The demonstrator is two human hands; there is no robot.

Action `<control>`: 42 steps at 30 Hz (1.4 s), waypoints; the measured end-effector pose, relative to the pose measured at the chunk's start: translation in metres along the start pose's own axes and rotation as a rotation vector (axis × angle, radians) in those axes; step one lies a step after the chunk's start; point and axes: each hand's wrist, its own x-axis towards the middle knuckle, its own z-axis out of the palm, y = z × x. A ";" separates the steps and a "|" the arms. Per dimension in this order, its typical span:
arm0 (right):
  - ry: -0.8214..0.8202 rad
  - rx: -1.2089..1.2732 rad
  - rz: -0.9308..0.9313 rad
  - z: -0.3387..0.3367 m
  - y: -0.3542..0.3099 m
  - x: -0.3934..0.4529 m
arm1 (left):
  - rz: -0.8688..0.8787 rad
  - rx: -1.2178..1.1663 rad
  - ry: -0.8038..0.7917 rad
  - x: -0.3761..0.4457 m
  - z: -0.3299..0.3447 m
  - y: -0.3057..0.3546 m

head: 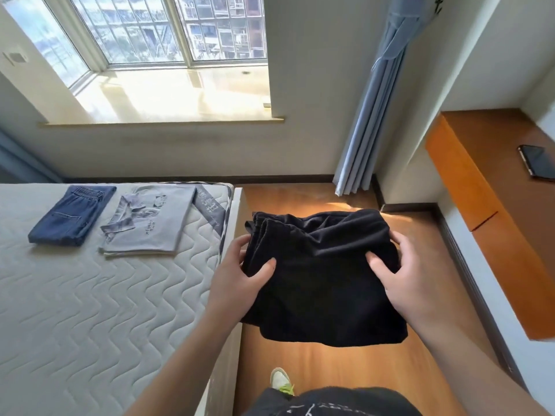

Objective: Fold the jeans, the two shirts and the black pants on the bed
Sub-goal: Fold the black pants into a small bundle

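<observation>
The black pants (324, 265) are held folded into a thick bundle in mid-air, over the wooden floor (345, 370) just beside the mattress (90, 295), not on it. The bundle is gripped at its left edge by the left hand (243, 274), thumb on top and fingers curled beneath, and at its right edge by the right hand (402, 274) in the same manner. The lower layers are seen to sag below the hands, and the stacked edges at the far left corner are fanned apart.

On the mattress, the folded jeans (70, 216) lie near the far edge, with folded grey shirts (150, 220) just beside them to the right; they appear to be stacked, though the count cannot be confirmed. The folding is judged nearly complete, with only the placing of the pants outstanding.

Risks noted: the hanging lower layers could slip out and undo the fold if the grip is loosened during transfer; a careless set-down close to the shirts could disturb their stack; placement near the mattress edge could let the bundle slide to the floor.

A phone (537, 163) rests on a wooden ledge (480, 205) at right, well apart from the work
</observation>
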 end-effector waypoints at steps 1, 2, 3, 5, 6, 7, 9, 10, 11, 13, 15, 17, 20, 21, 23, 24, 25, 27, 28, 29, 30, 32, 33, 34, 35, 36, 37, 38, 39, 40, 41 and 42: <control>0.004 -0.015 0.004 0.005 -0.005 0.009 | 0.001 -0.004 -0.004 0.012 -0.002 0.001; 0.010 -0.020 0.008 0.009 -0.008 0.019 | 0.003 -0.011 -0.002 0.024 -0.004 0.001; 0.010 -0.025 0.012 0.011 -0.011 0.025 | 0.005 -0.011 -0.002 0.032 -0.005 0.002; 0.009 -0.041 0.015 0.017 -0.017 0.043 | -0.001 0.001 -0.022 0.053 -0.006 0.004; 0.015 -0.050 0.014 0.019 -0.018 0.054 | -0.005 -0.001 -0.024 0.065 -0.005 0.004; 0.021 -0.062 0.014 0.020 -0.021 0.066 | -0.009 -0.008 -0.020 0.077 -0.004 0.005; 0.023 -0.097 0.023 0.022 -0.025 0.093 | -0.025 -0.029 -0.011 0.102 0.003 0.009; 0.018 -0.111 0.027 0.023 -0.024 0.107 | -0.034 -0.034 -0.016 0.115 0.008 0.012; 0.013 -0.122 0.029 0.024 -0.024 0.121 | -0.042 -0.032 -0.025 0.128 0.013 0.015; 0.009 -0.135 0.035 0.027 -0.020 0.153 | -0.056 -0.022 -0.035 0.156 0.025 0.022; 0.013 -0.139 0.034 0.030 -0.014 0.189 | -0.067 -0.020 -0.034 0.189 0.039 0.027; 0.003 -0.115 0.031 0.030 -0.011 0.225 | -0.088 -0.019 -0.025 0.220 0.052 0.038; -0.027 -0.032 0.064 0.029 -0.008 0.283 | -0.106 -0.043 0.026 0.261 0.065 0.060; -0.044 0.003 0.075 0.028 -0.010 0.300 | -0.121 -0.069 0.051 0.272 0.066 0.067; -0.084 0.052 0.077 0.027 -0.016 0.336 | -0.150 -0.120 0.088 0.294 0.067 0.076; -0.107 0.057 0.081 0.028 -0.019 0.352 | -0.162 -0.137 0.102 0.303 0.067 0.079; -0.130 0.055 0.079 0.030 -0.023 0.367 | -0.172 -0.150 0.120 0.312 0.067 0.081; -0.160 0.057 0.052 0.036 -0.028 0.392 | -0.188 -0.178 0.166 0.329 0.066 0.084; -0.166 0.064 0.039 0.040 -0.031 0.404 | -0.196 -0.190 0.185 0.337 0.064 0.085; -0.177 0.078 0.029 0.045 -0.033 0.415 | -0.207 -0.201 0.199 0.346 0.063 0.086; -0.195 0.089 0.022 0.050 -0.036 0.426 | -0.215 -0.215 0.212 0.355 0.062 0.087; -0.239 0.091 0.020 0.061 -0.040 0.447 | -0.226 -0.251 0.229 0.376 0.058 0.086; -0.262 0.095 0.022 0.068 -0.042 0.458 | -0.234 -0.271 0.235 0.386 0.056 0.085; -0.281 0.103 0.024 0.075 -0.045 0.469 | -0.244 -0.291 0.242 0.397 0.053 0.083; -0.297 0.109 0.024 0.084 -0.048 0.479 | -0.256 -0.314 0.247 0.407 0.049 0.082; -0.315 0.110 0.023 0.093 -0.051 0.490 | -0.266 -0.341 0.250 0.418 0.045 0.079; -0.333 0.104 0.021 0.103 -0.055 0.502 | -0.278 -0.370 0.256 0.430 0.040 0.075; -0.345 0.099 0.018 0.113 -0.060 0.514 | -0.288 -0.396 0.261 0.442 0.034 0.072; -0.349 0.093 0.010 0.125 -0.065 0.526 | -0.295 -0.418 0.268 0.454 0.029 0.067; -0.353 0.088 -0.001 0.137 -0.072 0.538 | -0.297 -0.434 0.275 0.467 0.022 0.063; -0.359 0.081 -0.008 0.150 -0.079 0.549 | -0.298 -0.448 0.285 0.480 0.016 0.060; -0.367 0.075 -0.012 0.162 -0.087 0.561 | -0.300 -0.458 0.294 0.492 0.009 0.056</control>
